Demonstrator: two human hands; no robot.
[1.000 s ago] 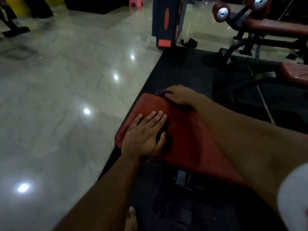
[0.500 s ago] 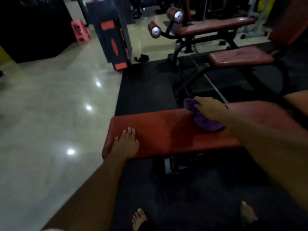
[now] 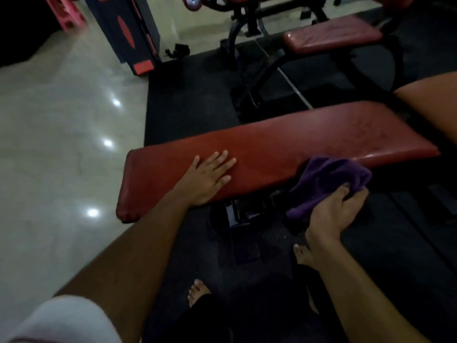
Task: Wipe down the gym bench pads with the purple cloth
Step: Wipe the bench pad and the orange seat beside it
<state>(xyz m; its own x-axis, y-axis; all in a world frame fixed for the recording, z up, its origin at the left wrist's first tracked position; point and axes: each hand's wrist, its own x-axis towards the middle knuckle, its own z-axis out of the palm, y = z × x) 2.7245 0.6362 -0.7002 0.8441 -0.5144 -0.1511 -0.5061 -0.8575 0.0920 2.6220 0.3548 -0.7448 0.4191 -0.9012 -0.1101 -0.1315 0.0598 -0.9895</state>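
Note:
A long red bench pad [image 3: 284, 147] runs across the middle of the head view. My left hand [image 3: 210, 178] rests flat on its near left part, fingers straight and spread. The bunched purple cloth [image 3: 326, 184] lies against the pad's near edge toward the right, hanging partly below it. My right hand [image 3: 333, 211] grips the cloth from underneath, fingers curled into the fabric.
A second red pad [image 3: 331, 35] on a black frame stands behind, with a dark upright machine [image 3: 128, 33] at the back left. Black rubber matting [image 3: 188, 102] lies under the benches; glossy tile floor [image 3: 54, 149] is to the left. My bare feet [image 3: 197, 290] stand below the bench.
My right hand has drawn the cloth from the pad's far side to its near edge. My left hand has slid rightward along the pad. The view has shifted.

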